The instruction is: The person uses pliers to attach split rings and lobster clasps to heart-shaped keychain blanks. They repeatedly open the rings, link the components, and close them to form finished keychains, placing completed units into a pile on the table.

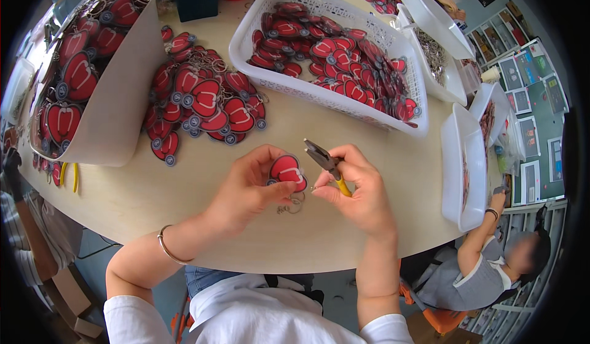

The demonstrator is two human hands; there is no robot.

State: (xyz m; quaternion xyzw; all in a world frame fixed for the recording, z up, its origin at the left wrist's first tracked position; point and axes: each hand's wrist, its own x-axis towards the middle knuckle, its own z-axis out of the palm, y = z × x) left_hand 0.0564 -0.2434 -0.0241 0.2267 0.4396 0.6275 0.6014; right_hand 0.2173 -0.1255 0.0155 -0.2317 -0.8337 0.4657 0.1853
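My left hand (253, 187) pinches a red keychain charm (287, 171) with a white line design and a small blue round tag. A metal key ring with a short chain (294, 205) hangs below the charm, by my left fingertips. My right hand (362, 190) is closed around pliers (329, 163) with dark jaws and yellow handles; the jaws point up and left, apart from the charm. Between my right thumb and forefinger there seems to be a tiny metal piece, too small to name. A pile of similar charms (206, 98) with rings lies beyond my left hand.
A tilted white bin (117, 110) full of charms stands at the left, with yellow handles (75, 178) beside it. A white perforated basket (332, 95) of charms sits ahead. White trays (464, 166) line the right edge. Co-workers sit at the right (479, 264) and left (46, 233).
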